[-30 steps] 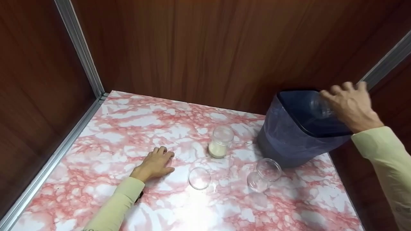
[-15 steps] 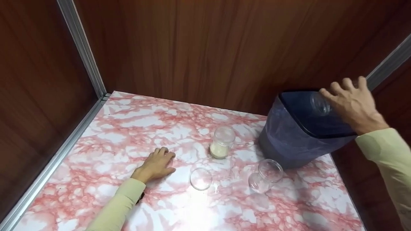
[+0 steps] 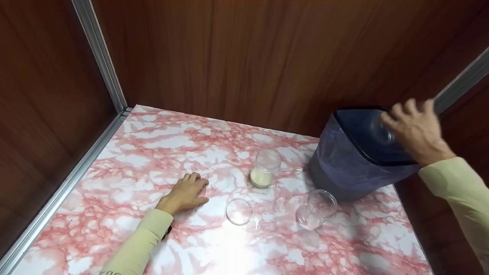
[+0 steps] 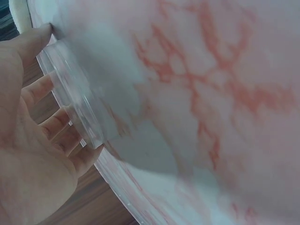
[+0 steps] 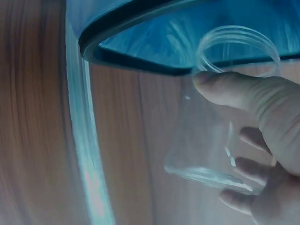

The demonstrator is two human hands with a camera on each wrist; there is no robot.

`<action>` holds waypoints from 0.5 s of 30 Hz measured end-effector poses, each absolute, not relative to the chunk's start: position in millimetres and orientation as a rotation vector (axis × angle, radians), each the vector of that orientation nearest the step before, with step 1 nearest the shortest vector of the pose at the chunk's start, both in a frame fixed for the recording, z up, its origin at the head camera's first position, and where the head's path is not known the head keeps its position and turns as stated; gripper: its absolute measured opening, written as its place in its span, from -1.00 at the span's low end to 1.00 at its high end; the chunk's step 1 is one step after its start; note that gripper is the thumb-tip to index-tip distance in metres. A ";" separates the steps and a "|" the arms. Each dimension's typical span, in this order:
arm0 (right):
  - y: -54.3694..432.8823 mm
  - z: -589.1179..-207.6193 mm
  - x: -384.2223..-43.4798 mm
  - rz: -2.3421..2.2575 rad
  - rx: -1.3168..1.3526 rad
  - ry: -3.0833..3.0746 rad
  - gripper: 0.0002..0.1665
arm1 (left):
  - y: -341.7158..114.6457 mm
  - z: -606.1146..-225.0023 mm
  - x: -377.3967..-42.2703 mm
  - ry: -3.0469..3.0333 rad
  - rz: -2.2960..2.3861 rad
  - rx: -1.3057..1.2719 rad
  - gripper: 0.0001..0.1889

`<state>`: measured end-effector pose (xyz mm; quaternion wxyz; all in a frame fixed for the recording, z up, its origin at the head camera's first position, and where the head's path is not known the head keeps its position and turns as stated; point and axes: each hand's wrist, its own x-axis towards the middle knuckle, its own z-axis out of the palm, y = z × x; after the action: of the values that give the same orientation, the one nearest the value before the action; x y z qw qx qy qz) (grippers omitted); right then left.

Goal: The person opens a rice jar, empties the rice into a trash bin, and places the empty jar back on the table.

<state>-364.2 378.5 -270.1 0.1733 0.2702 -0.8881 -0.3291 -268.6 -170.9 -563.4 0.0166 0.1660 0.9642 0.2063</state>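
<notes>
Over the bin (image 3: 344,168), my right hand (image 3: 418,131) grips a clear jar (image 5: 201,136), thumb on one side and fingers on the other. The jar is tilted, its ringed mouth toward the bin's inside, and no contents show in it. On the table my left hand (image 3: 185,194) rests with bent fingers around a clear lid (image 4: 77,93), seen between thumb and fingers in the left wrist view. Right of that hand lies another clear round lid (image 3: 239,212). Beyond it stands a jar (image 3: 263,172) with pale contents at its bottom. A clear open jar (image 3: 313,214) stands nearer the bin.
The red-and-white marbled table (image 3: 145,160) is bounded by brown wood-look panels (image 3: 229,65) at the back and sides. Metal strips (image 3: 101,57) run along the corners. The bin, dark-rimmed with a purplish liner, stands at the table's right rear corner.
My right hand rises a little with the jar, then drops back lower over the bin, blurred by motion. My left hand and the things on the table stay where they were.
</notes>
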 end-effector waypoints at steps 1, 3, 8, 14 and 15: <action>376.5 -271.7 -364.8 -0.965 0.777 -2.537 -0.38 | -171.1 -563.2 -268.8 3.001 0.643 0.517 -0.49; 372.9 -274.6 -366.2 -1.016 0.813 -2.558 -0.40 | -171.4 -563.2 -268.9 3.007 0.639 0.521 -0.50; 372.9 -273.2 -368.7 -0.981 0.797 -2.492 -0.31 | -170.0 -564.5 -269.2 3.010 0.635 0.530 -0.51; 376.2 -273.2 -365.9 -0.909 0.758 -2.540 -0.30 | -170.4 -562.7 -269.2 3.001 0.630 0.519 -0.49; 376.8 -274.7 -365.3 -0.895 0.771 -2.542 -0.32 | -170.8 -563.0 -269.1 3.002 0.626 0.514 -0.50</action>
<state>-365.3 376.8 -274.7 0.1686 0.2711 -0.8938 -0.3148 -269.1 -170.8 -563.0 0.0159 0.1651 0.9654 0.2013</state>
